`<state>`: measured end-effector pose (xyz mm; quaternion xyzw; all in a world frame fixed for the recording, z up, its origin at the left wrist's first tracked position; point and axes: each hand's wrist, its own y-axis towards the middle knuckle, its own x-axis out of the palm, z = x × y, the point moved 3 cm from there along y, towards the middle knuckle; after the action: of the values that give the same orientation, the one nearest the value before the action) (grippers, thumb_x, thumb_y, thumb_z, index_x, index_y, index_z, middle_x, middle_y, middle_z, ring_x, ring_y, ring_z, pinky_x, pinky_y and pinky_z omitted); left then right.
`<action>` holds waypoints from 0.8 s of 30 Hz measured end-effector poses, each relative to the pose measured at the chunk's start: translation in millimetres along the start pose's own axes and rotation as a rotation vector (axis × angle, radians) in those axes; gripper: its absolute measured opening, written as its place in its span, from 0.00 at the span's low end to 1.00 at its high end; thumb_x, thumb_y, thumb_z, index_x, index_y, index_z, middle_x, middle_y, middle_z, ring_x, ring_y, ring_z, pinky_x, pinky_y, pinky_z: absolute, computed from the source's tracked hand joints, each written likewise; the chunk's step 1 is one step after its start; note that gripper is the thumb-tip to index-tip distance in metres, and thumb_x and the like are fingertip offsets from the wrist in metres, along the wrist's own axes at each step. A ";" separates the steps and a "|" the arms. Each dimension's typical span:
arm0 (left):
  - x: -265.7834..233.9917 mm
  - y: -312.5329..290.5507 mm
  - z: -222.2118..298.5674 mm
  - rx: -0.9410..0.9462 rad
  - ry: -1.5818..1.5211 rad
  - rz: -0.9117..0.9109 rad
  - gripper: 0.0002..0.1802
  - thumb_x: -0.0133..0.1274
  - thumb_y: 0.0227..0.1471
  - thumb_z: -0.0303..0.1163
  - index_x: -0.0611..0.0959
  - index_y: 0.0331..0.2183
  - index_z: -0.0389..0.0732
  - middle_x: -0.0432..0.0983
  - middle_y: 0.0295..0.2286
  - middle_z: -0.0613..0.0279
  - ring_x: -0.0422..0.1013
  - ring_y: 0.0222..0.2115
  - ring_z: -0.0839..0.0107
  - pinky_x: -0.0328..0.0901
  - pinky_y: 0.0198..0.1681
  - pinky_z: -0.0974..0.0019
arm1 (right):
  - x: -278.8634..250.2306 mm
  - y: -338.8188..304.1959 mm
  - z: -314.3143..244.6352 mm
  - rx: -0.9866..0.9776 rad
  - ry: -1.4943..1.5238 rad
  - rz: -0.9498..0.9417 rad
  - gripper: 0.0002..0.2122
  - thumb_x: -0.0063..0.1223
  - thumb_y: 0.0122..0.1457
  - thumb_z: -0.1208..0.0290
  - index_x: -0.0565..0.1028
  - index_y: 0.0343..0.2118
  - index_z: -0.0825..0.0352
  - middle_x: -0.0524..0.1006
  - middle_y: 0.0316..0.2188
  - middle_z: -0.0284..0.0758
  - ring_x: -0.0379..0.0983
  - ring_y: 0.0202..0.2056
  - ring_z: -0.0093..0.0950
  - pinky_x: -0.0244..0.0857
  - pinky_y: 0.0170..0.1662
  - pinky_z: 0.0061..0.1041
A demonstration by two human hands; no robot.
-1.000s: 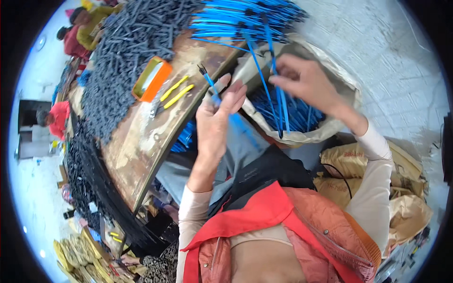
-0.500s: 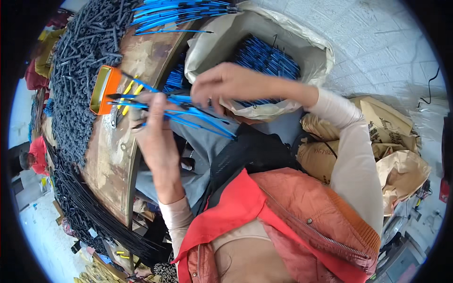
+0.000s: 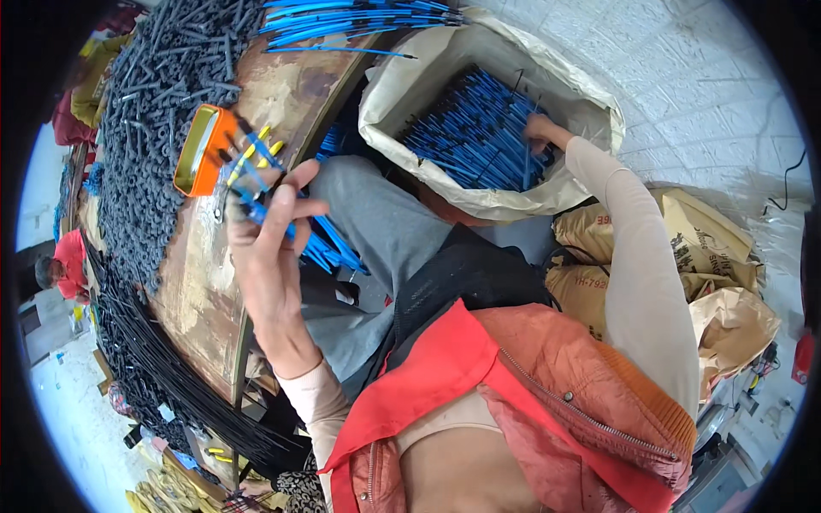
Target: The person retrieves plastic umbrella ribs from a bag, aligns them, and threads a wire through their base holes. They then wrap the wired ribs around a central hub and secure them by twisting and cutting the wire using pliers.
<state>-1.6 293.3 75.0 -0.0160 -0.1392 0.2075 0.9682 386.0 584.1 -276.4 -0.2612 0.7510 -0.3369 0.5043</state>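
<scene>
My left hand is closed round a small bunch of thin blue tubes with black ends, held over the near edge of the wooden table. The bunch is slightly smeared by motion. Inside a white woven sack, my right hand reaches down at the right end of a heap of similar blue tubes. Its fingers are curled; what they hold, if anything, is hidden. Just beyond my left hand stand an orange tin and yellow-handled pliers.
Dark grey plastic pieces are heaped along the table's left side. Long black rods lie toward its near end, and more blue tubes lie at the far end. Brown paper sacks stand at right. Another person is far left.
My right hand has moved from beside the bunch of blue tubes rightward into the sack. My left hand has tilted the bunch and stays over the table edge. The view has shifted slightly.
</scene>
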 end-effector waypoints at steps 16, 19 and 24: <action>70.7 23.6 -23.9 0.154 0.184 -0.199 0.28 0.63 0.43 0.23 0.73 0.48 0.33 0.76 0.41 0.54 0.73 0.40 0.71 0.68 0.43 0.69 | -25.9 -339.7 -191.0 -1.305 0.002 0.210 0.13 0.52 0.57 0.73 0.68 0.44 0.69 0.74 0.29 0.50 0.69 0.33 0.50 0.62 0.33 0.37; 87.0 20.4 -21.9 0.164 0.168 -0.100 0.16 0.65 0.42 0.22 0.80 0.36 0.34 0.77 0.30 0.66 0.71 0.31 0.80 0.65 0.36 0.76 | -18.9 -364.8 -208.3 -1.433 0.043 0.185 0.15 0.53 0.56 0.73 0.69 0.46 0.68 0.74 0.29 0.49 0.71 0.33 0.49 0.63 0.34 0.39; 66.8 21.7 -22.0 0.399 0.239 0.110 0.09 0.62 0.45 0.20 0.81 0.33 0.35 0.77 0.28 0.69 0.69 0.29 0.83 0.63 0.34 0.77 | -17.0 -348.3 -227.0 -1.547 -0.059 0.333 0.13 0.54 0.56 0.71 0.71 0.43 0.69 0.74 0.30 0.47 0.71 0.34 0.48 0.64 0.35 0.37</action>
<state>54.3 340.9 69.5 0.1438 0.0214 0.2799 0.9490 198.4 429.9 61.6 -0.4306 0.7875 0.3678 0.2430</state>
